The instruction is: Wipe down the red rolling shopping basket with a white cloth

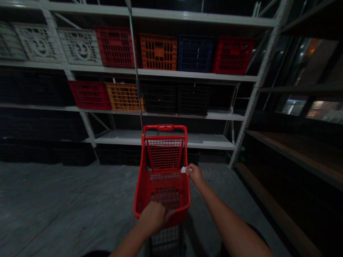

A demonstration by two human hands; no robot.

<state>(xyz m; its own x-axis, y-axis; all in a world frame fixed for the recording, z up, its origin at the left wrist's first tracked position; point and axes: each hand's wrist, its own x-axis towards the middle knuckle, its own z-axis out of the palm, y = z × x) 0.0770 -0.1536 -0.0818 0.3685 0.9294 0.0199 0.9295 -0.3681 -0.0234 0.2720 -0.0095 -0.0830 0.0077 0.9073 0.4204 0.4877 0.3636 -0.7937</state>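
Observation:
In front of me stands a red plastic shopping cart (138, 192), its handle bar on the far side. My left hand (154, 217) is closed over the near rim of the cart's basket. Pinched in the fingers of my right hand (195, 174) is a small white cloth or tissue (184, 170), held at the right rim of the basket. Which of the two it is, I cannot tell. The basket's grid floor and folding back panel (165, 155) show nothing lying on them.
Behind the cart, a white metal rack (171, 72) carries several crates, among them an orange crate (158, 52), a blue crate (195, 53) and a yellow crate (124, 97). A thin pole (135, 64) rises near the cart's handle. Brown-topped shelves (302, 150) run along the right. Grey concrete floor (66, 200) extends left.

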